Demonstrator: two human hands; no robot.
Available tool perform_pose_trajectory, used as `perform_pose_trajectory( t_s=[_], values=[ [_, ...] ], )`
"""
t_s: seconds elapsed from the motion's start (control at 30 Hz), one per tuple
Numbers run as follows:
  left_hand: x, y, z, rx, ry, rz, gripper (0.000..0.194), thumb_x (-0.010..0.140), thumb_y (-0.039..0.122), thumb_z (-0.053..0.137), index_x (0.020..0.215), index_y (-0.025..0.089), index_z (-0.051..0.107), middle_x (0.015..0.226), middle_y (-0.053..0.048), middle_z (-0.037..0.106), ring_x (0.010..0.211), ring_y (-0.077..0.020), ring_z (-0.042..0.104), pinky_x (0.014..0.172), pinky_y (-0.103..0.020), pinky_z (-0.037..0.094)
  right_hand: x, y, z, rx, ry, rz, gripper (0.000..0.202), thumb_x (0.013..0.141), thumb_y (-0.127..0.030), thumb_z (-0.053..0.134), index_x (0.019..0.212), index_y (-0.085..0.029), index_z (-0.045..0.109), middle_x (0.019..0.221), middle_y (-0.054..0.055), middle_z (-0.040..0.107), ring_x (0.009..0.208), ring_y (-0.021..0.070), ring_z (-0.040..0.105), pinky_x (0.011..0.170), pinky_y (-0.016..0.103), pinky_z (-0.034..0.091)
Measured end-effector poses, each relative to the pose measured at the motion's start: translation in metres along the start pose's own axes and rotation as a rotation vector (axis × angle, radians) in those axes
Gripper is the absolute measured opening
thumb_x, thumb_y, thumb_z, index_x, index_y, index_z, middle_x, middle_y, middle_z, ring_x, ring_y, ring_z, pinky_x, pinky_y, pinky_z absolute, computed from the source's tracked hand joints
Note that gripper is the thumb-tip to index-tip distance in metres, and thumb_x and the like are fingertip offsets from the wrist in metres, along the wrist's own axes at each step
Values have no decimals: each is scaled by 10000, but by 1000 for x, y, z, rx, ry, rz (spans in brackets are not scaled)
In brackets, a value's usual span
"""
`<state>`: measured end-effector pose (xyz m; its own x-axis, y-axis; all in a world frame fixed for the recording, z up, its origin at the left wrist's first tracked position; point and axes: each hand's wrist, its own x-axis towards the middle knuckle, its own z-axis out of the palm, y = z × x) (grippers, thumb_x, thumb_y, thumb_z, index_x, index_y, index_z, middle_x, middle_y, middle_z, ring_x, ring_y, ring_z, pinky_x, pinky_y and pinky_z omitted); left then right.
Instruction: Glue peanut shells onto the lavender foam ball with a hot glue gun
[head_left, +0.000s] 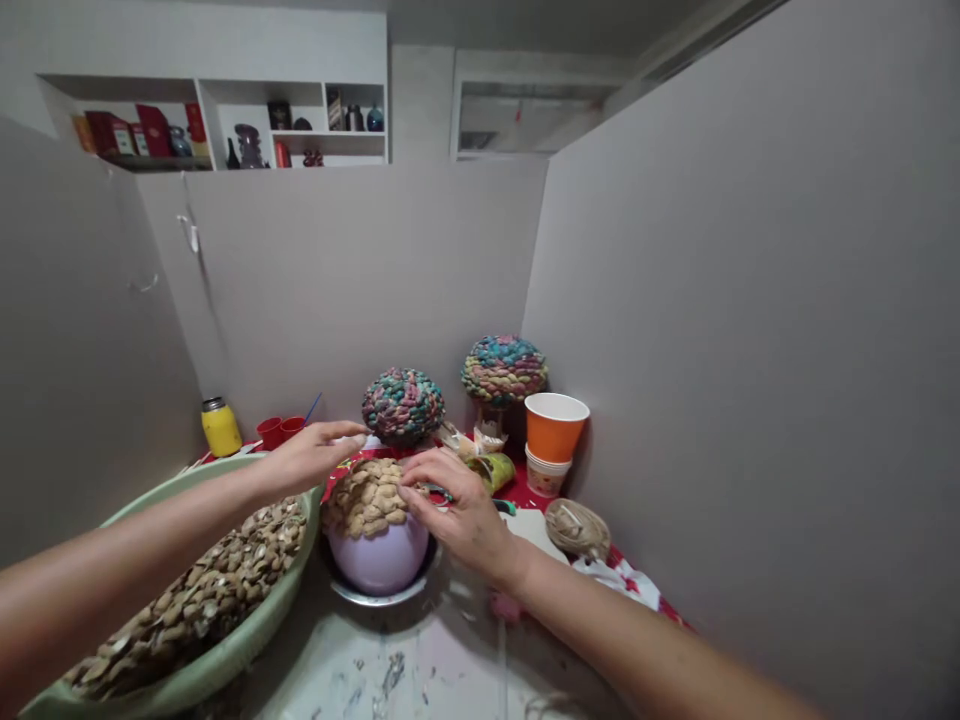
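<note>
A lilac balloon (379,560) rests in a shallow metal bowl (384,601), its upper part covered with overlapping peanut shells (373,500). My left hand (326,448) hovers by the upper left of this shell layer, fingers stretched out and holding nothing visible. At the right edge of the layer, my right hand (457,505) has thumb and fingers bent close together on a peanut shell; the hand hides part of that side. To the left, a large green basin (296,590) holds many loose shell halves (217,585).
Two multicoloured shell-covered domes (403,405) stand behind the balloon. An orange paper bucket (556,428) sits on stacked cups at right, near a twine roll (577,528). A yellow jar (220,427) and red cups (281,431) stand back left. Grey partitions (750,350) enclose the table.
</note>
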<state>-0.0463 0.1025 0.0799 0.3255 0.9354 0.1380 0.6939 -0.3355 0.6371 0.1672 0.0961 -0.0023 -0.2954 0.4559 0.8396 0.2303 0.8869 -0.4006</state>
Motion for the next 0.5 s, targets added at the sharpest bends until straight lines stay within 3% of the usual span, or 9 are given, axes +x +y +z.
perform_pose_trajectory(
  t_s=[0.1,0.23,0.5],
  values=[
    [28,-21,20,0,-84,10,576,830,563,510,1220,166,660,1302,-79,664,1212,-279,587,1055,-341,407,-2,-3,1,2,-25,2,94,857,-117,630,832,-205,647,857,46,650,844,207,592,780,357,466],
    [40,-29,47,-25,-159,56,607,844,565,502,1255,138,637,1337,-89,637,1237,-260,568,1065,-307,389,-4,-8,1,-15,-58,8,119,860,-98,630,878,-210,665,863,39,638,834,201,587,765,346,462],
    [37,-35,57,-89,-181,90,555,872,548,480,1207,144,663,1312,-78,657,1198,-268,587,1047,-321,400,-7,-17,5,-193,-160,-3,92,896,-117,617,888,-202,651,828,32,646,797,206,556,726,346,417]
  ],
)
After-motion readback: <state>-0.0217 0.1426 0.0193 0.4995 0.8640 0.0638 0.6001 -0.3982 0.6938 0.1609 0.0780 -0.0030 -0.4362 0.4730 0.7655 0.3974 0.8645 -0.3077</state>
